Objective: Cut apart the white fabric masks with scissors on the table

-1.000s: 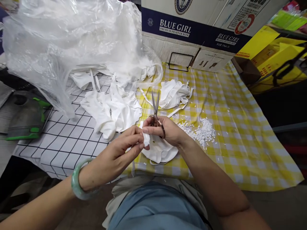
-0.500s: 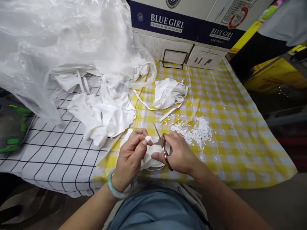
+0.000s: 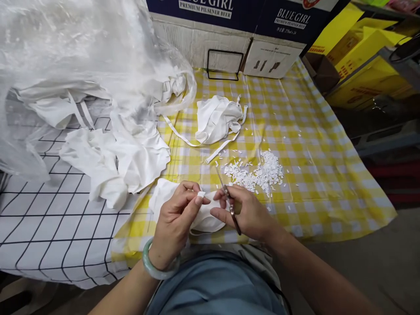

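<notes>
yellow-checked desk (image 3: 308,131): left hand (image 3: 175,218) still pinching white fabric piece (image 3: 201,194); right hand (image 3: 244,212) clamped on scissors (image 3: 228,202), blades now closed, lowered.

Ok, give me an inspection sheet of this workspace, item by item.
Surface: yellow checked cloth beside black-grid white cloth.
Job's things: white fabric piece under the hands; scissors, blades pointing away.
Clutter: pile of white snippets; loose white fabric pieces; clear plastic bag holding more.
Hands: left hand pinches a small white tab; right hand holds the scissors.
Cables: nothing seen.
Surroundings: Blue Girl carton; yellow boxes.
</notes>
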A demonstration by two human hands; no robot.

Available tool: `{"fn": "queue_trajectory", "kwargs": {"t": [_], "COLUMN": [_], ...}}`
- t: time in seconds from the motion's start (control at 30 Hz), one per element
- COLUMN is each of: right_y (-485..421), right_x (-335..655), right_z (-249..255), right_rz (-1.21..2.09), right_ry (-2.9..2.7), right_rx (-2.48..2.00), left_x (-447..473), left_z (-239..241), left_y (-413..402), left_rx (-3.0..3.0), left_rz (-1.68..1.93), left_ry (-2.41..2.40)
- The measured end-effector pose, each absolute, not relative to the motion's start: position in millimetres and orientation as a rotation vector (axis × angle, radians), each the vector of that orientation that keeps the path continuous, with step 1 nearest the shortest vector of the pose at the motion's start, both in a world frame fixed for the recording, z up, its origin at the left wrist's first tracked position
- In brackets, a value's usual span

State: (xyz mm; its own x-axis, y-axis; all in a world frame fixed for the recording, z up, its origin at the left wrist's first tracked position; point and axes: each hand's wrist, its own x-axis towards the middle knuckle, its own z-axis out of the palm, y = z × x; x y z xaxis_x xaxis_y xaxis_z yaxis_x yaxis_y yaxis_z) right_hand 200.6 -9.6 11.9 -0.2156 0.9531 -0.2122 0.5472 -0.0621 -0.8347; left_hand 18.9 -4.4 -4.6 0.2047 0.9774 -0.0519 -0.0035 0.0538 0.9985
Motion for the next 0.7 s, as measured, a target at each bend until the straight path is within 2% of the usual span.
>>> {"fn": "queue_trajectory", "kwargs": {"t": [0.17,0.43,0.57,0.7], "right_y": [0,32,28,30], "right_x": [168,154,156,155], "right_z": [-8,-2,4,3], "right_rz": [1.239,1.013,1.313,1.569], "right_ry": [-1.508,-1.567,-1.661,-1.592], "right_rx": [-1.323,-1.250,-1.048,-1.029], "left_x": [2,-38,-36,-39], "left_z": [29,40,40,47], "left_y": [-5,-2,0,-2], "left_rx": [1.520,1.001,0.978,0.977], "left_rz": [0.957,0.568,0.628,0.517], "left_ry": [1.176,1.144,1.120,1.108]}}
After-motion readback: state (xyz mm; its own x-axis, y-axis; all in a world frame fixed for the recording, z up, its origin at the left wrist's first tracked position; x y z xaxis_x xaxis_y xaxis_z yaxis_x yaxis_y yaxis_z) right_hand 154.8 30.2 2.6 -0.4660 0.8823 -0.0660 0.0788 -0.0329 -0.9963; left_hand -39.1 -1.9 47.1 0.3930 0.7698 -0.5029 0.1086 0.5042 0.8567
